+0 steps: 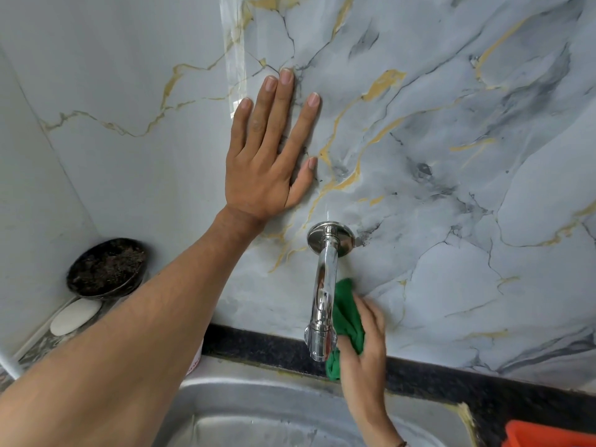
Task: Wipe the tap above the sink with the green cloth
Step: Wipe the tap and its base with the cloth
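A chrome tap [323, 285] juts out of the marble-patterned wall from a round flange and hangs down over the steel sink [258, 414]. My right hand [366, 356] is closed on the green cloth [346, 321] and presses it against the right side of the tap's spout, near its lower end. The cloth bunches between my fingers and the chrome, with a corner hanging below the nozzle. My left hand [269, 150] lies flat against the wall above and left of the tap, fingers spread, holding nothing.
A dark round bowl [108, 269] of dark material stands in the left corner, with a white soap bar [74, 317] in front of it. A black stone ledge [451, 379] runs behind the sink. An orange object [551, 435] shows at the bottom right.
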The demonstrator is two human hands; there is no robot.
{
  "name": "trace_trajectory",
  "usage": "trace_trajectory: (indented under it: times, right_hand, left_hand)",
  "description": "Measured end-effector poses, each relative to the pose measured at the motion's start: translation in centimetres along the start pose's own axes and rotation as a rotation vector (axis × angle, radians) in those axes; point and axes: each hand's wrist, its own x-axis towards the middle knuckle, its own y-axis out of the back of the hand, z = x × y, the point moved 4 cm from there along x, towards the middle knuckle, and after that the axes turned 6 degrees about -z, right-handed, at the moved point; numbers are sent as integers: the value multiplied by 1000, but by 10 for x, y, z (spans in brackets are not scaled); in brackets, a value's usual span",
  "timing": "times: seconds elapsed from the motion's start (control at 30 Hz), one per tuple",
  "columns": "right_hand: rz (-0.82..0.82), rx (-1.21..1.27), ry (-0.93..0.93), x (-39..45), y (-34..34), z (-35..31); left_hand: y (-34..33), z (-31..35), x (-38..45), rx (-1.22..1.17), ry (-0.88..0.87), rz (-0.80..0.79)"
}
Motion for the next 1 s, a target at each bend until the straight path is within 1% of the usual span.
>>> trace_trajectory:
  times: [0.03,0.07,0.1,0.13,0.17,0.2,0.23,0.3,0.37,0.5,0.57,0.63,0.67,0.7,0.73,0.77,0.8,0.83,0.9,0.97,1.0]
  right_hand:
    - [-11,348,-255,-2,-9,3]
    - [-77,649,-492,-4,-24,6]
    - [-173,886,-671,-6,-39,3]
    - [-263,1086,-767,-6,-52,-4]
    - [-336,1256,-795,-3,-61,-13]
    - [-397,1403,-784,2,-69,-24]
    - [-438,1489,-762,9,-74,-34]
    - [-482,1537,-695,28,-80,-49]
    - [-489,1547,-650,41,-85,-59]
    - [-347,1551,-652,52,-92,-56]
    - [-330,1614,-676,52,-94,-55]
    - [-346,1800,-740,46,-96,-56]
    - [-318,1825,-786,43,-96,-51]
    - [-222,1821,-831,41,-94,-42]
    - [-169,1786,-785,31,-91,-32]
    - [-112,1653,-735,25,-83,-22]
    - [-44,1576,-687,21,-72,-15]
    - [-25,1592,-631,18,-57,-9]
    - [77,1489,-445,14,-11,-16]
    - [176,1387,-353,18,40,-26]
    - [208,1235,-303,18,64,-34]
  left_hand:
    - [0,0,0,1,-2,4]
    - [-1,0,1,-1,0,9]
    - [-1,0,0,-6,2,12]
    - [-1,0,0,-8,4,11]
    - [-1,0,-1,-5,3,8]
    - [-1,0,-1,-1,1,5]
    - [-1,-1,-1,2,-2,3]
    - [0,-1,-1,5,-10,3]
    - [0,-1,-1,2,-20,-10]
    - [2,-3,0,-8,-50,-39]
    - [5,-3,1,-7,-54,-38]
    - [6,-2,1,0,-64,-36]
    - [6,-2,1,2,-68,-33]
    - [6,-2,1,0,-70,-27]
    - [6,-2,1,-5,-72,-22]
    - [5,-3,1,-6,-73,-18]
    - [4,-4,1,-2,-74,-16]
    - [3,-4,1,1,-72,-15]
    - [2,-4,0,6,-69,-11]
    - [1,-3,-1,7,-71,-7]
    - [0,-3,-1,5,-70,-8]
